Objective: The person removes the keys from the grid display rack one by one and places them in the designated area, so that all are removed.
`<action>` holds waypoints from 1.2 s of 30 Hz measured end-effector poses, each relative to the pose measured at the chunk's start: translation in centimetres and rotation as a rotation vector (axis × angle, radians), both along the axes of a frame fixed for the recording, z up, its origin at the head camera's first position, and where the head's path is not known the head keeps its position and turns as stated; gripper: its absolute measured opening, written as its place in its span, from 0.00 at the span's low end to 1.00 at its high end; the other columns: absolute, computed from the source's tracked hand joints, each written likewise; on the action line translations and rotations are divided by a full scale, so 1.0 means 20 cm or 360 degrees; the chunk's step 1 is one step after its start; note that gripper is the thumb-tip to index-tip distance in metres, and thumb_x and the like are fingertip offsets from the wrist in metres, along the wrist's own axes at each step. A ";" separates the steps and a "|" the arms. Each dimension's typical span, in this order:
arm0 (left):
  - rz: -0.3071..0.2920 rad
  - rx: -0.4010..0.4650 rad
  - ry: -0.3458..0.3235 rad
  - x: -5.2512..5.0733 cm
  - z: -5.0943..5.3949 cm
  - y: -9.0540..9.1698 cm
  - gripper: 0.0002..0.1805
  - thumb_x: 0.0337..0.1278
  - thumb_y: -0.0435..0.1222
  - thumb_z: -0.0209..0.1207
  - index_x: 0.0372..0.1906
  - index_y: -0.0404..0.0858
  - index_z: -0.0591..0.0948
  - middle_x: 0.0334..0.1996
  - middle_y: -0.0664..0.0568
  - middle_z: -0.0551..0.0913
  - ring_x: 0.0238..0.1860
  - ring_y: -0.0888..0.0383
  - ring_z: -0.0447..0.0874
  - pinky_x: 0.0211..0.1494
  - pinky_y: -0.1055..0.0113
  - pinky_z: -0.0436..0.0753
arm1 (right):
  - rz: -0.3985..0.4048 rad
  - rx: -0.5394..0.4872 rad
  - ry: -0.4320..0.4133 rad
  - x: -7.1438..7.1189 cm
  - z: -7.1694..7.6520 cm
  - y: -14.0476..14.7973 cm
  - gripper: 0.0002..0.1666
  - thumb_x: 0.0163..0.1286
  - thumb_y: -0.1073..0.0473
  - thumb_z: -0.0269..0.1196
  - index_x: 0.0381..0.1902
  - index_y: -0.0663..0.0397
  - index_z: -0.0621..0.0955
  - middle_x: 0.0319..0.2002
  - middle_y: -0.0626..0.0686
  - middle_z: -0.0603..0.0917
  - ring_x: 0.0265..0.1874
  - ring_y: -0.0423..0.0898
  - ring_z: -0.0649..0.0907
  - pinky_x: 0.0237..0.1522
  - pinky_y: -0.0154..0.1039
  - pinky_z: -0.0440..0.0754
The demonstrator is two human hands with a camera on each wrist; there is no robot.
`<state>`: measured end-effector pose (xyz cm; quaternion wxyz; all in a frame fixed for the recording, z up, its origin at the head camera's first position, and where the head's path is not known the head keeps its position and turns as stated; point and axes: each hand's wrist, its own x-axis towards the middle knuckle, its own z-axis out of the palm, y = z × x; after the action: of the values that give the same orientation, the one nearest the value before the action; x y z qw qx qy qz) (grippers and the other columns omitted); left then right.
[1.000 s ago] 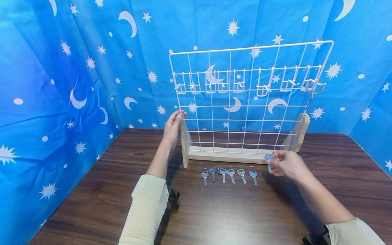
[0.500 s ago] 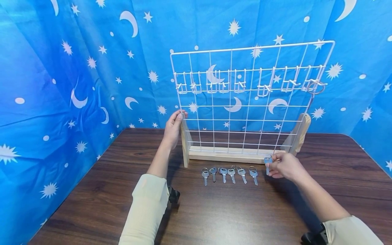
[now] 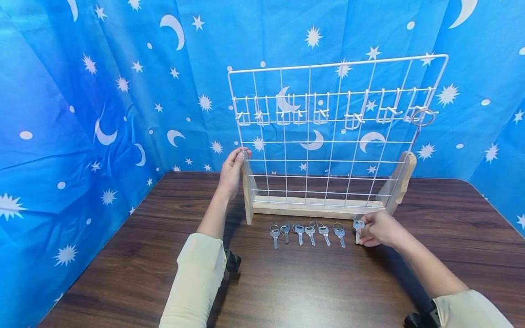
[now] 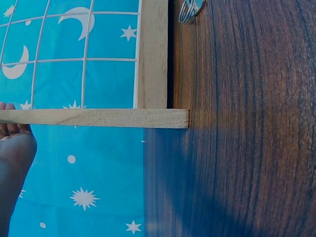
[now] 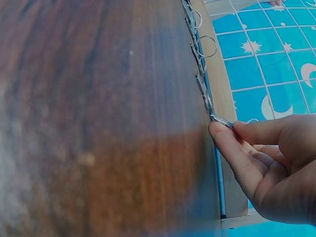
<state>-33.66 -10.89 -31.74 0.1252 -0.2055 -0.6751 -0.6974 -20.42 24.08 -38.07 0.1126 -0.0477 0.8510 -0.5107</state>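
Observation:
A white wire grid rack stands on wooden legs, with a row of hooks across its upper part. My left hand grips the top of the left wooden side support; in the left wrist view its fingertips show past the wood. Down at the table in front of the base, my right hand pinches a silver key between thumb and finger. To its left, several silver keys with rings lie in a row on the table. The right wrist view shows the pinched key edge-on.
A large metal ring hangs at the rightmost hook, with something narrow below it. The dark wooden table stretches in front of the rack. Behind hangs a blue cloth with moons and stars.
My right hand has moved down and slightly left with the key, from the rack's wooden base to the table beside the row. My left hand keeps its place on the support.

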 end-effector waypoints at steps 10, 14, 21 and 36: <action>-0.0002 -0.0032 0.0011 0.00 0.00 0.00 0.21 0.72 0.38 0.41 0.59 0.27 0.67 0.54 0.37 0.74 0.58 0.51 0.70 0.64 0.64 0.64 | 0.0019 0.0084 -0.0064 0.00 -0.01 -0.02 0.03 0.61 0.74 0.53 0.28 0.70 0.71 0.21 0.53 0.80 0.22 0.44 0.81 0.25 0.40 0.82; 0.0005 -0.0047 0.0003 0.00 -0.01 0.00 0.21 0.72 0.39 0.41 0.59 0.27 0.67 0.54 0.38 0.74 0.58 0.51 0.70 0.64 0.63 0.64 | 0.0008 0.0078 -0.0084 0.00 -0.01 -0.02 0.04 0.61 0.74 0.53 0.26 0.69 0.71 0.20 0.52 0.80 0.20 0.43 0.80 0.24 0.38 0.81; 0.0004 -0.0016 -0.0009 0.00 0.00 0.00 0.21 0.72 0.39 0.41 0.59 0.28 0.67 0.55 0.37 0.73 0.58 0.51 0.70 0.64 0.63 0.64 | 0.0001 0.0074 -0.0178 -0.01 -0.02 -0.02 0.06 0.62 0.74 0.51 0.25 0.67 0.71 0.19 0.50 0.78 0.19 0.41 0.79 0.23 0.36 0.80; -0.0010 -0.0004 -0.0013 0.02 0.01 0.00 0.20 0.72 0.38 0.41 0.58 0.28 0.68 0.56 0.33 0.71 0.59 0.50 0.69 0.64 0.62 0.63 | -0.0096 0.0152 -0.0218 -0.02 -0.03 -0.03 0.08 0.62 0.70 0.54 0.23 0.65 0.76 0.17 0.49 0.78 0.17 0.41 0.79 0.22 0.36 0.80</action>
<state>-33.27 -10.87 -31.55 0.1201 -0.2050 -0.6758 -0.6978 -20.80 23.53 -38.66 0.1573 0.0185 0.8657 -0.4749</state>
